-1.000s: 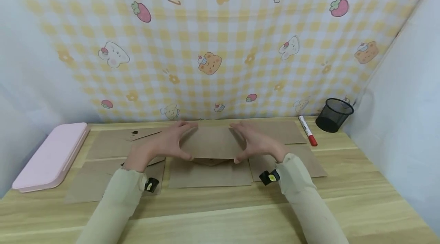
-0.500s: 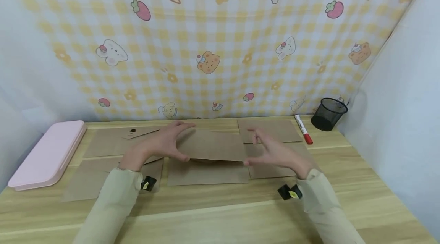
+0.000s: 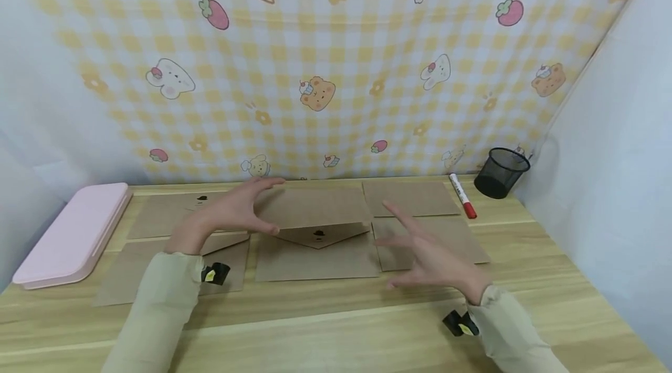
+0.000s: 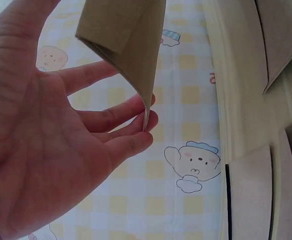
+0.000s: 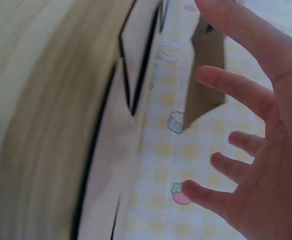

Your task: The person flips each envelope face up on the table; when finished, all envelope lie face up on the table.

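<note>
My left hand grips the left end of a brown kraft paper envelope, thumb at its near edge and fingers at the far edge. In the left wrist view this envelope is raised and slightly bowed, with fingertips touching its edge. Below it lies another kraft envelope, its pointed flap bearing a small hat-and-moustache print. My right hand hovers with spread fingers over the right-hand envelopes, apart from the held one. In the right wrist view the hand holds nothing.
Two kraft envelopes lie at the left, an upper one and a lower one. Two more lie at the right, one far and one nearer. A pink case, a red-capped marker and a black mesh cup stand around them.
My right hand has let go of the held envelope's right end and moved right and nearer. My left hand still holds it, now slightly farther back, so the printed flap below shows more.
</note>
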The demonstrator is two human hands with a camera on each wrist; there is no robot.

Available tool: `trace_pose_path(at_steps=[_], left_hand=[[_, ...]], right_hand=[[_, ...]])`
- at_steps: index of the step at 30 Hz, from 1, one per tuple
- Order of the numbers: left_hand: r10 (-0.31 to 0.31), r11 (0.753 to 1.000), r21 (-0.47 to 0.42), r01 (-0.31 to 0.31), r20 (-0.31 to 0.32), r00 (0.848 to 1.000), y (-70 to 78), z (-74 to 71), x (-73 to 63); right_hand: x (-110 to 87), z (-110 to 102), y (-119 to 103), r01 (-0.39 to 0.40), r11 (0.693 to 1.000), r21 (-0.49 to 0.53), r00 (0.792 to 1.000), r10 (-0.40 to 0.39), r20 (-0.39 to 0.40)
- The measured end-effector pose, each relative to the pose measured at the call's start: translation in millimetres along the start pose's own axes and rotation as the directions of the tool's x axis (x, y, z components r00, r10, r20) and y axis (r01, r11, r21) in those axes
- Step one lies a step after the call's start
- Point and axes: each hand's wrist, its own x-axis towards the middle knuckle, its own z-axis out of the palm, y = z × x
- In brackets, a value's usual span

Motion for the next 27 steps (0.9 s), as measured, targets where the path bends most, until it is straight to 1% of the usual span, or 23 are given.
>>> trace_pose_path(at_steps=[4,6,10,13,15,17,20,22,25,27], left_hand=[[0.006,1.000,-0.009,-0.006,0.008,1.000,1.1,-1.8,-0.6],[0.018,1.000,-0.003,-0.018,0.013,1.000,2.8,-2.0,-0.4],[0.046,0.999,-0.004,-0.046,0.027,0.999,9.9,-2.4,-0.6],[0.054,0.998,-0.014,-0.053,0.043,0.998,17.1,-3.4,-1.6],[0.053,0.999,-0.017,-0.052,0.057,0.997,20.7,-3.7,-2.2],[0.055,0.998,-0.015,-0.054,0.070,0.996,22.4,-3.2,-2.7],[0.067,0.998,-0.020,-0.066,0.084,0.994,20.9,-1.8,-3.6],[0.079,0.997,-0.018,-0.077,0.090,0.993,19.7,-0.9,-4.1],[0.076,0.997,-0.008,-0.076,0.096,0.992,20.1,-0.4,-4.0],[0.071,0.997,0.002,-0.072,0.099,0.992,21.6,-0.1,-3.7]], right_hand=[[4.0,5.5,1.2,0.029,0.999,-0.039,0.999,-0.029,-0.014],[6.4,7.5,1.7,0.038,0.998,-0.053,0.999,-0.039,-0.022],[10.9,11.1,2.8,0.039,0.998,-0.053,0.998,-0.042,-0.043],[13.2,13.5,3.8,0.059,0.997,-0.052,0.995,-0.062,-0.076],[14.5,14.8,4.4,0.082,0.994,-0.078,0.991,-0.090,-0.100],[16.1,15.4,4.7,0.104,0.986,-0.134,0.986,-0.120,-0.119],[18.5,14.9,3.8,0.128,0.967,-0.220,0.979,-0.159,-0.131],[20.0,14.3,3.2,0.152,0.956,-0.253,0.970,-0.192,-0.145],[21.1,13.4,2.1,0.168,0.952,-0.255,0.961,-0.217,-0.174],[21.6,13.0,1.8,0.169,0.955,-0.243,0.955,-0.220,-0.201]])
